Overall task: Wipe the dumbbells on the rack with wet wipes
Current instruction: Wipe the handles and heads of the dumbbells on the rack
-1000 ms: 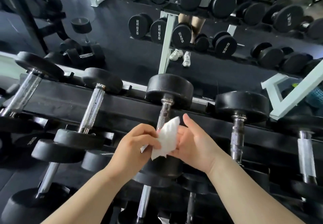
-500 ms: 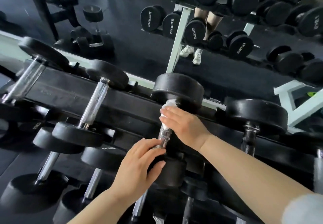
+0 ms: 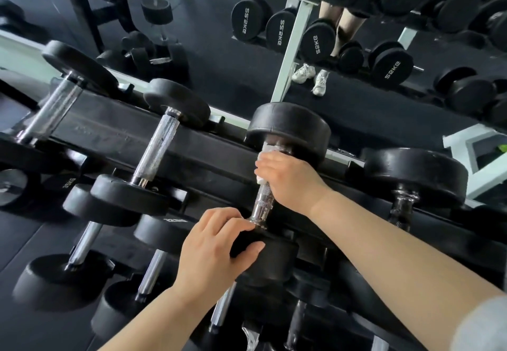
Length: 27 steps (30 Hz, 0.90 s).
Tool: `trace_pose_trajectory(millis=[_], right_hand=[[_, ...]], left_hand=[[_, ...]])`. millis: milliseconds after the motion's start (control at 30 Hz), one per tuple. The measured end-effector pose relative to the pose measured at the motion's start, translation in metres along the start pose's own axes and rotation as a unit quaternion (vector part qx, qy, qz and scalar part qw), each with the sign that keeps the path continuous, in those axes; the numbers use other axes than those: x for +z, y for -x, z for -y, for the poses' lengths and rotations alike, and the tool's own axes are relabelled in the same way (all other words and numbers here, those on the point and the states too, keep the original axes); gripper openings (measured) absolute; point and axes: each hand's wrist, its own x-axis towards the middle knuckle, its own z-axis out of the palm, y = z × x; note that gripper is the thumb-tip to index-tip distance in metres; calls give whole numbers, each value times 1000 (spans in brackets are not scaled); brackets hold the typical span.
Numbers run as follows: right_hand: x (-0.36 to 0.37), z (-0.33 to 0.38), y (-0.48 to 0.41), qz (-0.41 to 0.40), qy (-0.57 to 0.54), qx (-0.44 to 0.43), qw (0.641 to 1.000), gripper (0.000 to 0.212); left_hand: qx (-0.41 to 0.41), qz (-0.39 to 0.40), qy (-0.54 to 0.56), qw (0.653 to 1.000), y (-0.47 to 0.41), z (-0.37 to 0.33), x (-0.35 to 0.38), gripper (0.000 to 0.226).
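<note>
Resting on the rack's (image 3: pixel 192 147) top tier: dumbbell (image 3: pixel 290 128), likely heavy, rigid; right hand (image 3: pixel 290 180) clasps limp wet wipe (image 3: pixel 270 148) round its knurled chrome handle (image 3: pixel 263 200); left hand (image 3: pixel 211 254) grips the near rubber head.

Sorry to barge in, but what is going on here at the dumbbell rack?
A person is wiping one dumbbell on the rack. Their right hand grips a white wet wipe wrapped round the top of its chrome handle, just under the far head. Their left hand holds the near head, apparently to steady it. The neighbouring dumbbells lie untouched.
</note>
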Motion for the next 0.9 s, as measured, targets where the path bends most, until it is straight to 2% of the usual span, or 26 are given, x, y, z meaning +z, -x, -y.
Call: trace_pose_trajectory(millis=[100,133,167,200,233,267,300,333,367,400,433,467,533,600,667,700,733,767,800,833,867,900], right_hand=[[-7,-1,26,-70,-31,38,996,36],[-7,2,33,-84,-47,77,992,37],[-9,5,38,-85,-71,150,982,37],[-9,8,42,-72,-111,255,958,36],[-7,10,43,-34,-172,383,907,34],[-5,11,43,-7,-273,523,807,32],[-1,11,40,-21,-383,617,687,30],[2,9,34,-67,-469,663,579,28],[2,8,25,-111,-528,680,496,28],[0,10,16,-139,-572,680,438,30],[0,10,7,-151,-602,675,398,29],[-2,11,-1,-155,-620,671,377,27],[-9,17,-9,-165,-641,658,359,29],[-14,23,-6,-180,-652,638,369,29],[-10,26,2,-215,-656,613,385,21],[-8,27,6,-229,-636,614,407,19],[-10,29,8,-224,-597,619,458,19],[-12,32,11,-202,-540,616,536,19],[-13,35,14,-170,-470,594,630,21],[-15,39,17,-129,-388,552,726,24],[-16,43,19,-85,-319,494,804,29],[-14,47,19,-47,-267,430,861,33]], left_hand=[[-21,7,-2,1000,0,-2,-2,22],[-31,12,1,999,0,-3,-3,22],[-39,16,3,999,0,-4,-3,21],[-43,19,3,999,0,-5,-3,21],[-45,20,2,999,0,-5,-3,22],[-45,19,2,999,0,-5,-3,22],[-44,19,4,999,0,-5,-3,22],[-43,19,6,999,0,-4,-3,22],[-41,19,8,999,-1,-4,-2,22],[-41,21,9,999,-2,-4,-2,22],[-42,25,9,999,-2,-4,-2,22],[-44,28,10,999,-2,-4,-3,22],[-46,31,10,998,-2,-4,-3,22],[-47,32,12,998,-2,-4,-4,22],[-45,33,12,998,-2,-3,-3,22],[-43,34,11,998,-2,-3,-3,22],[-42,33,10,999,-2,-2,-3,22],[-42,32,11,999,-2,-2,-3,22],[-42,29,12,999,-2,-2,-2,22],[-41,27,14,999,-2,-2,-2,22],[-41,25,17,999,-1,-2,-1,22],[-42,23,20,999,-1,-2,-1,22]])
